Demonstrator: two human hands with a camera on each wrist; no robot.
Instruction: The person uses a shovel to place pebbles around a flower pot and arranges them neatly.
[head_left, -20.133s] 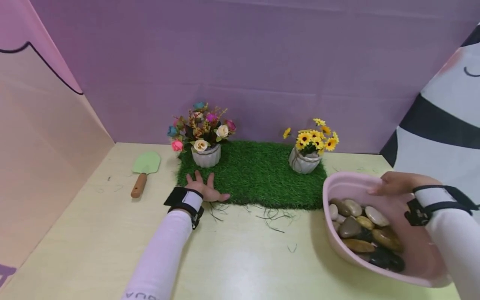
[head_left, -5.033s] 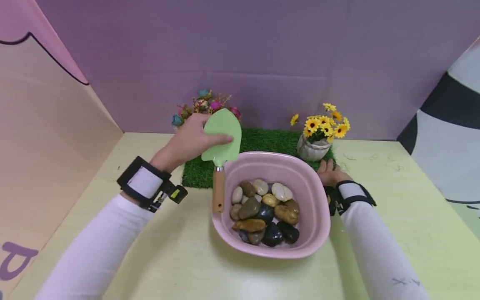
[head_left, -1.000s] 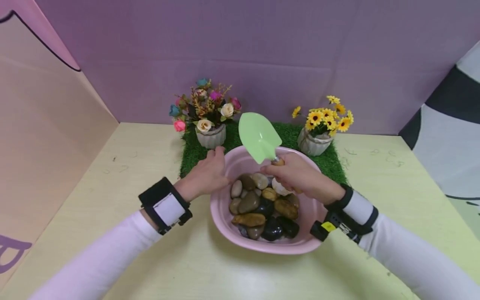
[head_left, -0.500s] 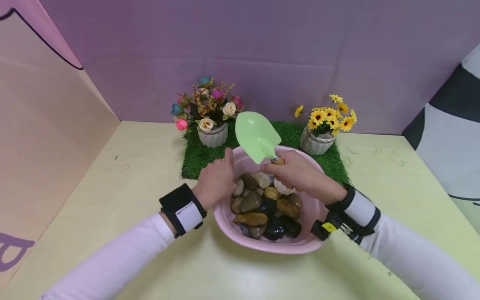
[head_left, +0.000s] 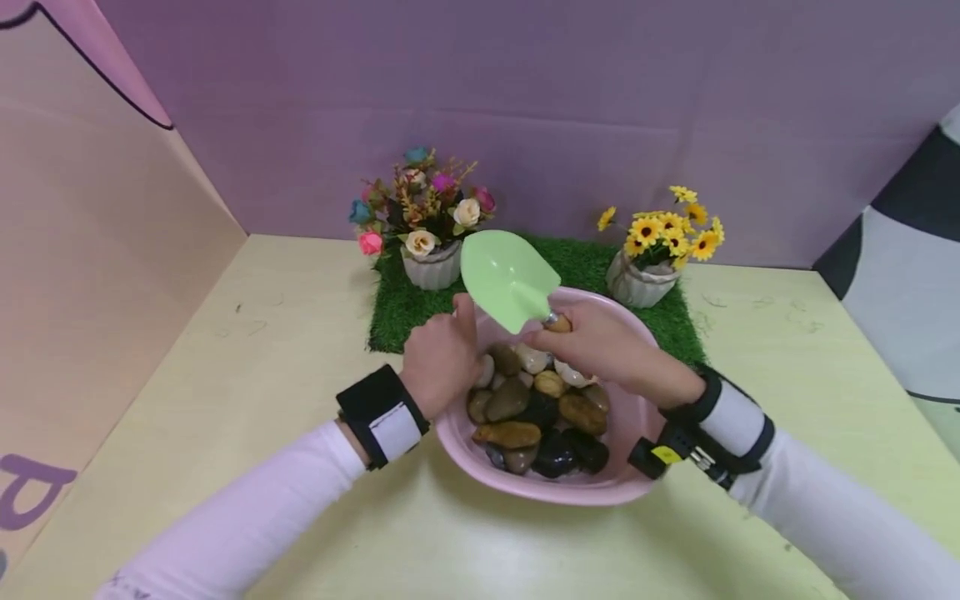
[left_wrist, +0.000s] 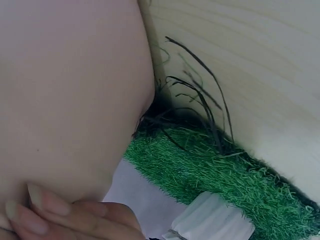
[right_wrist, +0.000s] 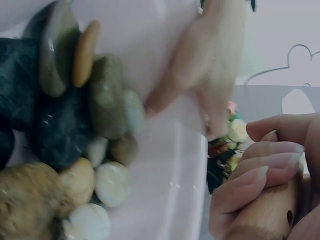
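A pink plastic basin [head_left: 551, 492] stands on the table and overlaps the front of the artificial turf mat. Smooth pebbles [head_left: 508, 400] in brown, black and white lie inside it. My left hand [head_left: 442, 358] grips the basin's left rim, thumb inside and fingers outside, as the right wrist view shows. Over the far part of the basin, my right hand [head_left: 600, 342] holds a garden trowel [head_left: 510, 279] by its wooden handle [right_wrist: 265, 215]. The trowel's light green blade tilts up and to the left, above the pebbles and near the left flower pot.
A pot of mixed artificial flowers [head_left: 432, 267] stands on the turf mat [head_left: 393, 321] at the back left. A pot of yellow flowers [head_left: 641, 279] stands at the back right. A purple cloth wall [head_left: 525, 108] closes off the table's back.
Over the last second my left hand has shifted from the basin's outer left edge onto its rim. The trowel, in my left hand five seconds ago, is now in my right. The basin was further right earlier.
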